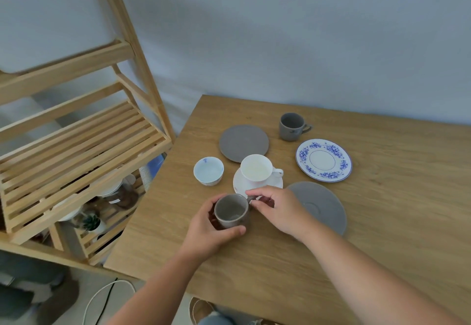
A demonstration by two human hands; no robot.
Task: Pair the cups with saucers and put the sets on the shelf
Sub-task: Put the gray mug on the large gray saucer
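Both hands hold a brown-grey cup point(231, 210) over the table. My left hand point(212, 233) wraps its body and my right hand point(277, 210) pinches its handle. Just behind it a white cup point(255, 168) stands on a white saucer point(238, 184). A small blue-and-white cup point(208, 171) stands alone to the left. A brown flat saucer point(244, 142) lies farther back, with a grey mug point(291, 126) to its right. A blue-flowered saucer point(323, 160) and a grey saucer point(321, 206) lie on the right.
The wooden table point(382, 222) meets a grey wall at its far edge. A wooden slatted shelf unit point(76, 143) stands to the left, its middle shelf bare, with jars and a small plant point(91, 221) lower down. A white cable point(102, 296) lies on the floor.
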